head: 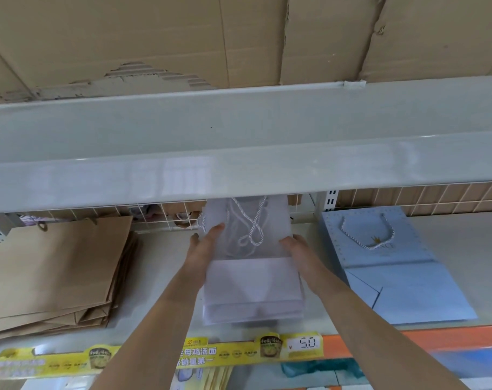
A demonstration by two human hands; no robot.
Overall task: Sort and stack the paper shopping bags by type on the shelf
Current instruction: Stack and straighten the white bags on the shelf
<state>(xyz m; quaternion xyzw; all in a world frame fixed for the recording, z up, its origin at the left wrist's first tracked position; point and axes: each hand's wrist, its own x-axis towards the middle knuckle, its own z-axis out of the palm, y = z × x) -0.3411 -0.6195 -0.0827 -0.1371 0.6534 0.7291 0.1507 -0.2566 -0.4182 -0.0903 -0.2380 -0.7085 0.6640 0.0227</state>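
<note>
My left hand (204, 250) and right hand (298, 249) lie with straight fingers pressed vs. the two sides of the white bags (253, 280), mid shelf (160, 280), btw. brown stack (53, 268) and blue bag (391, 266). Risk: uneven push could fan the pile, or rope handles (252, 229) may snag.

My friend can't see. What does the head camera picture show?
Two hands, left hand and right hand, hold a stack of white bags flat on a shelf, between brown bags and a blue bag.
</note>
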